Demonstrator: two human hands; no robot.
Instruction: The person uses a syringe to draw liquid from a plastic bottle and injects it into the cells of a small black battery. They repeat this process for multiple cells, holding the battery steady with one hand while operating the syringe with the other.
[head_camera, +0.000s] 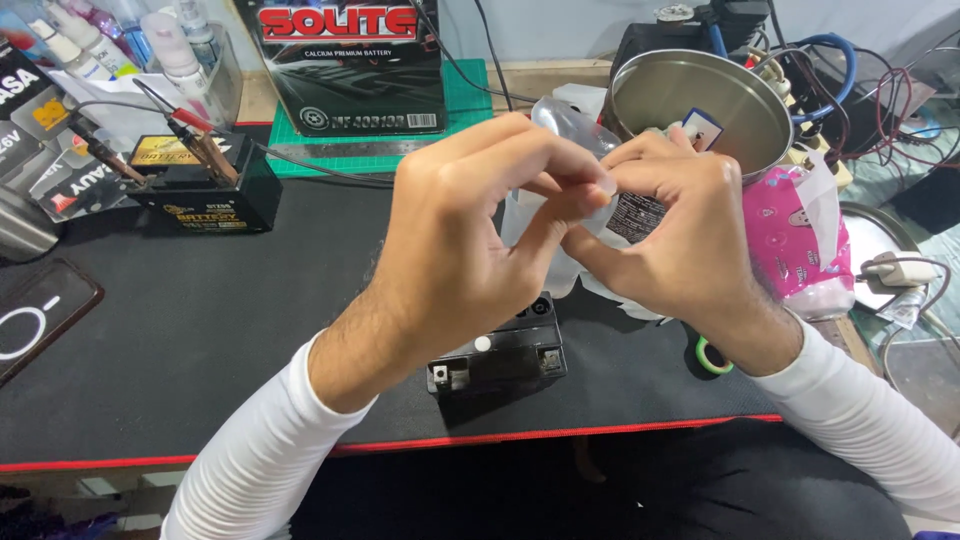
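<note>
My left hand (460, 240) and my right hand (680, 235) meet over a clear plastic bottle (570, 125) with a dark label, and both grip it above the table. Fingers of both hands pinch at its upper part, which they mostly hide. Below the hands a small black battery (510, 355) sits on the black mat (200, 330). Both forearms wear white sleeves.
A second small black battery (205, 190) with clip leads stands at the left. A large black battery box (350, 65) rests on a green cutting mat behind. A metal pot (700, 95), a pink packet (790, 235), tangled cables and a green tape roll (712, 357) lie right.
</note>
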